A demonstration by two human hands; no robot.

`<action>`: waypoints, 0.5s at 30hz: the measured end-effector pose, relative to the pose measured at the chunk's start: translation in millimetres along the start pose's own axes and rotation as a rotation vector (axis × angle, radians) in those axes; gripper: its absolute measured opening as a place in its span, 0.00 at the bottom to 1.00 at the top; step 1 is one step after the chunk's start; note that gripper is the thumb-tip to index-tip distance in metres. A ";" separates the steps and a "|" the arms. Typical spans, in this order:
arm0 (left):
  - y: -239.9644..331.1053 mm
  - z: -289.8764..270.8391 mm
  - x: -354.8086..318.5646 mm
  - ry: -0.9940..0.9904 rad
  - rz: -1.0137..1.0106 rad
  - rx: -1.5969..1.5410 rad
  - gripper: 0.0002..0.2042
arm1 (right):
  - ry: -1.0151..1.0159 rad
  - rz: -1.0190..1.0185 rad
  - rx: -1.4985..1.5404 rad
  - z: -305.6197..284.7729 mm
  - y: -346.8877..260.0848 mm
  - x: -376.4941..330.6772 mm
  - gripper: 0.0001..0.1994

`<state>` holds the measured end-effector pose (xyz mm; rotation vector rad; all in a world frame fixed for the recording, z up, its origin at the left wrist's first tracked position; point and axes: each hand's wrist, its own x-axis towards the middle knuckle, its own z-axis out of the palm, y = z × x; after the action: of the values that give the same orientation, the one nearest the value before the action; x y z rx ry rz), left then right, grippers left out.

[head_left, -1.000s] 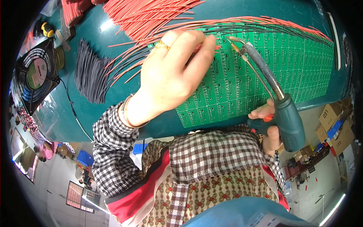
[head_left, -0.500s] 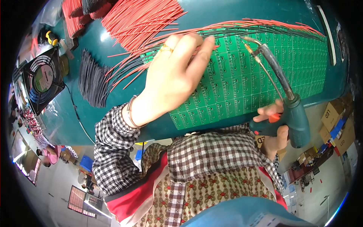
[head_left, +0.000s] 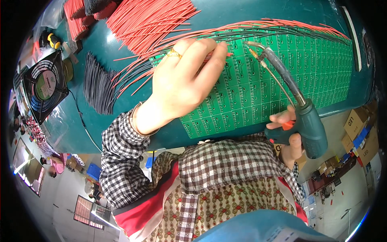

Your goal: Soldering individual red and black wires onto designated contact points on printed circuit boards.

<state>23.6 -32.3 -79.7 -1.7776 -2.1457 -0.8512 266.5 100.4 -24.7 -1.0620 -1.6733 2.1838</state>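
Note:
My right hand point(head_left: 285, 128) grips a dark green soldering gun point(head_left: 312, 125) with a red trigger. Its bent tip and thin brass solder feeder point up and left, above a sheet of green circuit boards point(head_left: 258, 88). Over the sheet's left part, my left hand point(head_left: 183, 82) is closed, thumb and index finger reaching toward the upper rows. Between those fingers a short red wire point(head_left: 229, 54) pokes out; its other end is hidden by the hand. A row of red and black wires point(head_left: 278, 30) runs along the sheet's far edge, the tip of the gun a little below it.
A large pile of red wires point(head_left: 149, 24) lies at the back, with black wires point(head_left: 98, 86) to the left. Bundled wires point(head_left: 76, 18) sit at the far left. A black fan point(head_left: 46, 84) stands on the table's left side, its cable running forward. Cardboard boxes point(head_left: 365, 137) are beyond the right edge.
The soldering gun in my right hand has shifted left, bringing its tip closer to my left fingertips. My left hand has barely moved.

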 end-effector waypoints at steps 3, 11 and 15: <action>-0.5 3.7 -1.7 0.028 0.003 -0.010 0.14 | 0.000 0.028 -0.070 2.9 -2.9 0.4 0.36; 0.1 8.0 -0.3 0.053 0.015 -0.015 0.14 | -0.042 -0.001 -0.094 2.0 -1.3 1.2 0.36; 1.5 7.1 0.3 0.041 0.005 -0.016 0.14 | -0.055 0.019 -0.106 1.5 -2.3 0.3 0.36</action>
<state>26.2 -28.0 -84.8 -1.7571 -2.1134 -0.8979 264.7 100.1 -22.6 -1.0564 -1.8290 2.1760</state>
